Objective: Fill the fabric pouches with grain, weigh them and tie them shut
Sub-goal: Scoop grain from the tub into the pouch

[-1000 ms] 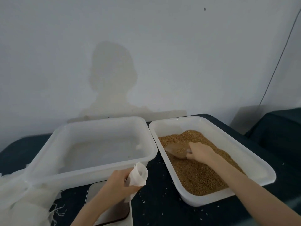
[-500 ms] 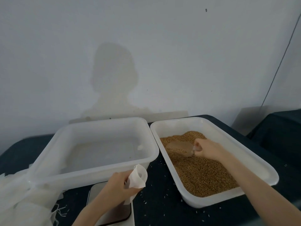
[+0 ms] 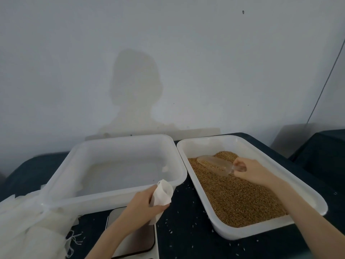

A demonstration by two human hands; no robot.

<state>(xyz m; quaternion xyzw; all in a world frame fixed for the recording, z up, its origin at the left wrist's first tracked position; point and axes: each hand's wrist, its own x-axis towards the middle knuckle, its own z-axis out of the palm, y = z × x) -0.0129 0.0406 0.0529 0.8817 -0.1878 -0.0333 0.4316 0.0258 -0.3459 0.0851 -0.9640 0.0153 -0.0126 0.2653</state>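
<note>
Head view shows you early on: your left hand (image 3: pixel 147 203) grips an unfilled pouch (image 3: pixel 162 193) above the scale (image 3: pixel 134 238), your right hand (image 3: pixel 248 170) holds a loaded scoop (image 3: pixel 214 163) over the grain tray (image 3: pixel 280 228). Pouring, weighing and tying remain.

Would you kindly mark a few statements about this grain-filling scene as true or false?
1. The right hand holds a clear scoop with grain in it. True.
2. The left hand is empty. False: it grips an open white pouch.
3. The left tub is full of grain. False: only the right tub holds grain.
4. A scale lies under the left forearm. True.
</note>
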